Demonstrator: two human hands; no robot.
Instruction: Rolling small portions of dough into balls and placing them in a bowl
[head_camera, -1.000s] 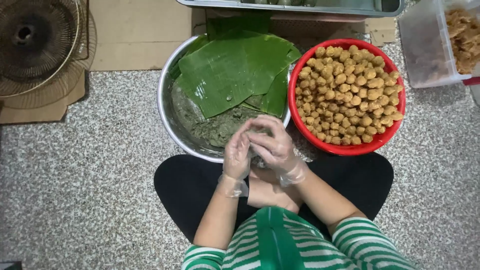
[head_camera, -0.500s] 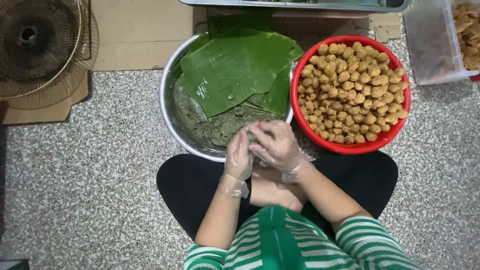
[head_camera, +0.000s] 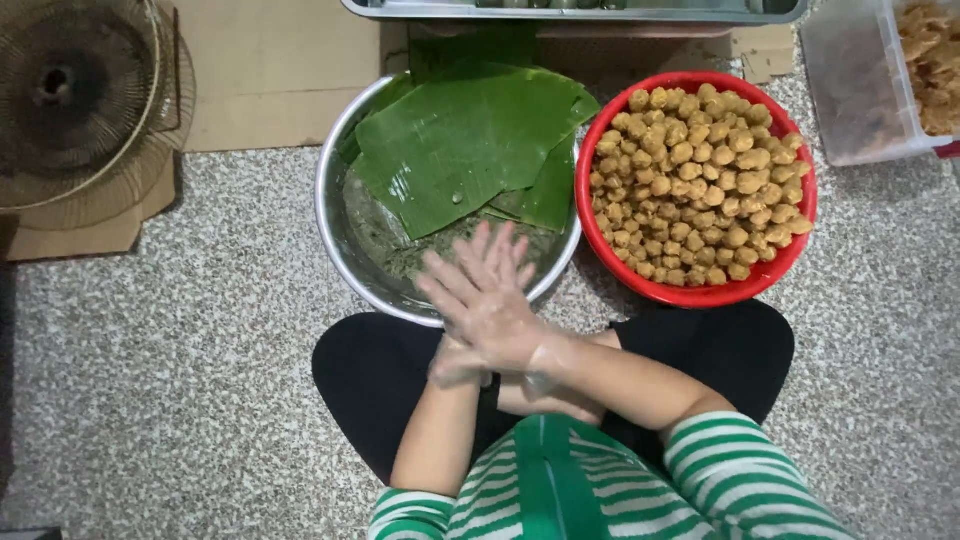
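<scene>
Flat hands (head_camera: 487, 305) over steel bowl's (head_camera: 340, 250) rim

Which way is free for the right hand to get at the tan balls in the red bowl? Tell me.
Probably straight across to its right: the right hand lies flat over the left hand, and nothing stands between it and the uncovered red bowl of tan balls.

Speckled stone floor (head_camera: 180, 400) — flattened cardboard (head_camera: 270, 70) on it.
</scene>
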